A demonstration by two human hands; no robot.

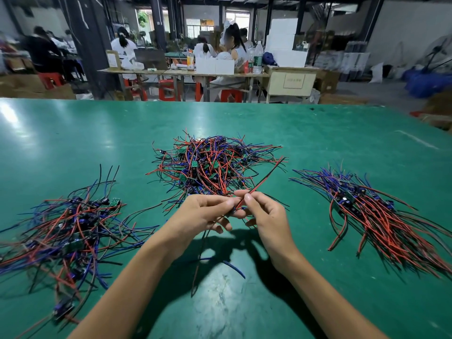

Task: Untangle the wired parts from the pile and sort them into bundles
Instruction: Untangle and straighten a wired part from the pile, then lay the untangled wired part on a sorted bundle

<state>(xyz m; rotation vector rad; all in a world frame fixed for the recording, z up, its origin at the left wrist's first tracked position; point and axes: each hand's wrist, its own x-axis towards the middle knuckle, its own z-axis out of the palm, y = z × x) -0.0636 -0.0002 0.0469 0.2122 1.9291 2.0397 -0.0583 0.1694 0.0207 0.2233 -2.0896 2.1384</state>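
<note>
A tangled pile [212,167] of red, blue and black wired parts with small green boards lies at the table's middle. My left hand [205,212] and my right hand [266,216] meet just in front of it, and both pinch one wired part [263,182]. Its red and black wires stick up to the right, while its blue and black wires hang down towards me. A loose heap [73,228] of wired parts lies at the left. At the right lies a combed bundle [367,209] with its wires aligned.
The green table [318,143] stretches wide around the piles. Beyond its far edge stand work tables [186,73], red stools [167,90], boxes and several seated people.
</note>
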